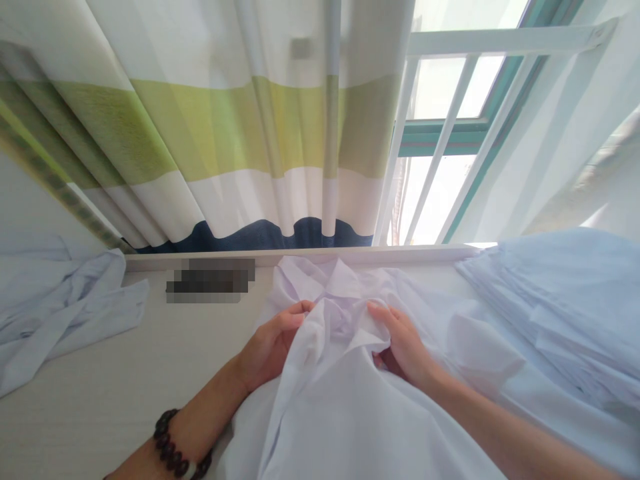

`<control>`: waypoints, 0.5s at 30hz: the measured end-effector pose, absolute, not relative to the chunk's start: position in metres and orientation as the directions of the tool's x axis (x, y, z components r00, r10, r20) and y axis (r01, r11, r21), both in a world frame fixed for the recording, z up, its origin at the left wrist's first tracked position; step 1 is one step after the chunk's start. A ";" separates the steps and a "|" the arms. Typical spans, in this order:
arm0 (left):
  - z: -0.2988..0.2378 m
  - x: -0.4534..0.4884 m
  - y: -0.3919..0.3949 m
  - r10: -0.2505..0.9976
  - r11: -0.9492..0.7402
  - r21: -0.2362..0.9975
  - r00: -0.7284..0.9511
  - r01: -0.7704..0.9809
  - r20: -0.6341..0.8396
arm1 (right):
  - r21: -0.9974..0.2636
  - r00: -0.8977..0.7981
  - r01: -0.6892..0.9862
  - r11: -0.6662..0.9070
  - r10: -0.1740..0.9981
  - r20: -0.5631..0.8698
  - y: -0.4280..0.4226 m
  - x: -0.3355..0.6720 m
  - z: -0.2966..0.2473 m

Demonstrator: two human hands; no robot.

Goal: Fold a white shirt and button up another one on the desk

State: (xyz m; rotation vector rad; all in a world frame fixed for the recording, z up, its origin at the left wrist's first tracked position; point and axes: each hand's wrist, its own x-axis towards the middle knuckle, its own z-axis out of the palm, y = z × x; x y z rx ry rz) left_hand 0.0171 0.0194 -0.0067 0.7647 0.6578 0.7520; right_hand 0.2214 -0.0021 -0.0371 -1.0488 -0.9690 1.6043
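A white garment (pixel 350 413), most likely a shirt with a collar, spreads from the table's back edge down toward me. My left hand (pixel 273 343) is closed on its cloth at the left of the neck part, thumb on top. On the other side, my right hand (pixel 403 343) pinches a fold of the same cloth, with some fingers hidden beneath it. Between both hands the fabric is bunched and slightly raised. A dark beaded bracelet (pixel 173 443) circles my left wrist.
A pile of folded white clothes (pixel 565 313) lies at the right. Loose white clothing (pixel 65 313) rests at the far left of the pale table (pixel 165 360). A blurred-out dark object (pixel 210 280) is near the back edge. Behind hang striped curtains (pixel 225 127) beside a white window railing (pixel 450 127).
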 end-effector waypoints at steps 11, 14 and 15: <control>-0.021 0.021 0.018 0.689 0.340 0.939 0.694 -0.058 -0.207 | -0.973 -0.538 0.141 0.183 0.839 0.080 -0.020 0.220 -0.024; -0.018 0.023 0.018 0.703 0.280 0.960 0.683 -0.011 -0.197 | -0.965 -0.520 0.165 0.205 0.849 0.091 -0.019 0.217 -0.025; -0.017 0.023 0.018 0.707 0.265 0.964 0.680 0.001 -0.195 | -0.963 -0.517 0.172 0.208 0.851 0.092 -0.019 0.217 -0.025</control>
